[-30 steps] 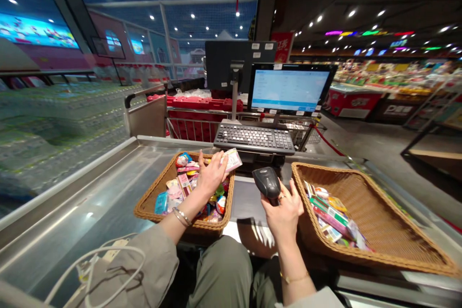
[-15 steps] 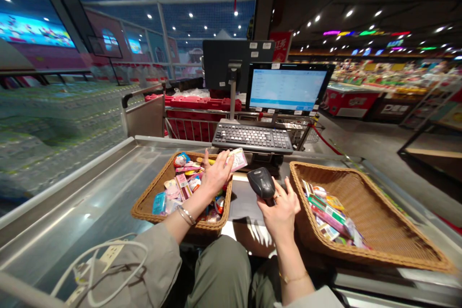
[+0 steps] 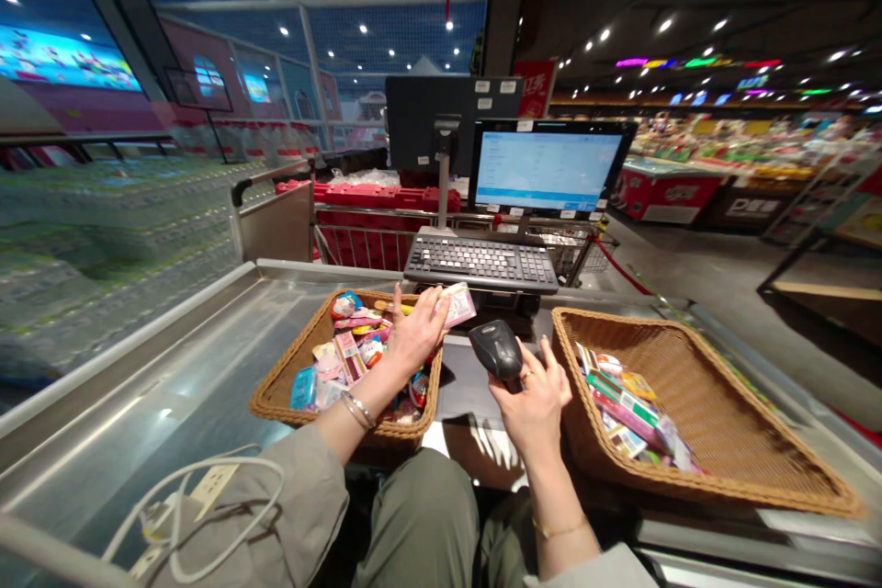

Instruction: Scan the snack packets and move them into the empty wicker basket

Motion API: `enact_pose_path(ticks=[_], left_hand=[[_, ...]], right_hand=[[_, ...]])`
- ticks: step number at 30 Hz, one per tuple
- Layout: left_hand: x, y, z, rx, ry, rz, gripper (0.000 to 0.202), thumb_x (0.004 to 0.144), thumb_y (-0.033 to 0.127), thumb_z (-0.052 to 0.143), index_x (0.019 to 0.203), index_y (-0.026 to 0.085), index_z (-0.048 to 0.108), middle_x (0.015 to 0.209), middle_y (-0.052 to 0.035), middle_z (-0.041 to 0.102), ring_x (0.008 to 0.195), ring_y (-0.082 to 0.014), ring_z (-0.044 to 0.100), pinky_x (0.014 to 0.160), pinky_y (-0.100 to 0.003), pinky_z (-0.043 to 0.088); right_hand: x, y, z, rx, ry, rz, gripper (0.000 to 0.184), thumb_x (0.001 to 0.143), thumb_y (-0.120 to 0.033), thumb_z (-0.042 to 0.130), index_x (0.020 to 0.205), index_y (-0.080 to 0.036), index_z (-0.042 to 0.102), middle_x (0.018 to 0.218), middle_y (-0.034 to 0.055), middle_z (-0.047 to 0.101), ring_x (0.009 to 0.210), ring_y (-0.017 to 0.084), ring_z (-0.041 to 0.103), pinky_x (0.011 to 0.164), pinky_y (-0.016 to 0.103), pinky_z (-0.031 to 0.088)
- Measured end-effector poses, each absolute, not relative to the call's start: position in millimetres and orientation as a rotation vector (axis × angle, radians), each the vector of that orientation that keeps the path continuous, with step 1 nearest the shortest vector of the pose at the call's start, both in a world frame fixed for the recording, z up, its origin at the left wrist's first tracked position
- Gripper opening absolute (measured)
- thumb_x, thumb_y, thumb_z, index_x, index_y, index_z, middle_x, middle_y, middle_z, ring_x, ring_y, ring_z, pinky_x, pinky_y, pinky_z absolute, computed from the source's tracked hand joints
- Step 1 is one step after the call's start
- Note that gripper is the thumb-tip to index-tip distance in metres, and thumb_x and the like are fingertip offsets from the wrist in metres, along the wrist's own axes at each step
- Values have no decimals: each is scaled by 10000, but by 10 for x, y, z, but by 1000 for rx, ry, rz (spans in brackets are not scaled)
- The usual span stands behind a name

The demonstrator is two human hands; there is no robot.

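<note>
My left hand grips a small pink and white packet above the right rim of the left wicker basket. Its printed side faces up; the fingers cover its left end. In my right hand is a black barcode scanner, its head tilted toward the packet, a short gap between them. The left basket holds many small colourful packets and toys, among them a blue item. To the right, another wicker basket holds several packets, including a green and white box.
Behind the baskets stand a keyboard, a lit monitor and a dark second screen. A white cable and a power strip lie at the lower left of the metal counter. Beyond is a shopping cart.
The packet in my left hand has shifted very slightly right. My right hand and the scanner have barely moved, a touch to the left.
</note>
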State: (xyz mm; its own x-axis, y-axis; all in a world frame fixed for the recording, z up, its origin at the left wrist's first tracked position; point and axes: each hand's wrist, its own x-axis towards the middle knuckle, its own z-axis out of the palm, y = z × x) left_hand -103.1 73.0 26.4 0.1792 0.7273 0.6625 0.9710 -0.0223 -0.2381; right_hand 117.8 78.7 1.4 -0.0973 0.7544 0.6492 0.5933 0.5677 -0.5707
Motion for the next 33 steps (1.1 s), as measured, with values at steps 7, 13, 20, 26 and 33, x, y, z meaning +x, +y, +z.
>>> enact_pose_path(ticks=[7,13,20,26,33], left_hand=[[-1019,734,261,-1813,-1599,-472,431,959,274,490,1369,144,503,1440,-239,518,1342,-304,503,1134,-624,-212],[-1009,741,258,-1831,-1628,-484,450,953,266,494,1391,166,484,1461,-233,497,1353,-309,490,1139,-658,-167],[-997,735,275,-1825,-1631,-465,435,956,272,490,1375,153,496,1465,-234,491,1352,-305,491,1140,-654,-173],[-1007,754,247,-1830,-1644,-481,469,939,266,517,1396,170,480,1466,-230,493,1352,-313,489,1142,-671,-151],[-1003,764,244,-1826,-1645,-465,460,947,261,494,1396,160,478,1475,-227,483,1363,-300,477,1144,-662,-159]], right_hand=[[1188,782,26,-1122,-1788,193,206,755,-365,629,889,-239,720,1235,79,679,1352,345,404,1066,581,210],[1187,788,3,-1126,-1796,155,203,761,-358,632,907,-246,720,1222,75,682,1352,324,410,1084,566,215],[1193,790,8,-1116,-1796,172,199,758,-353,629,898,-244,720,1225,74,684,1354,340,409,1065,582,216],[1198,780,26,-1107,-1790,164,200,759,-357,629,890,-240,724,1218,79,687,1350,333,416,1075,563,225],[1207,782,27,-1111,-1800,177,198,758,-348,625,893,-242,723,1210,80,691,1359,340,404,1066,572,220]])
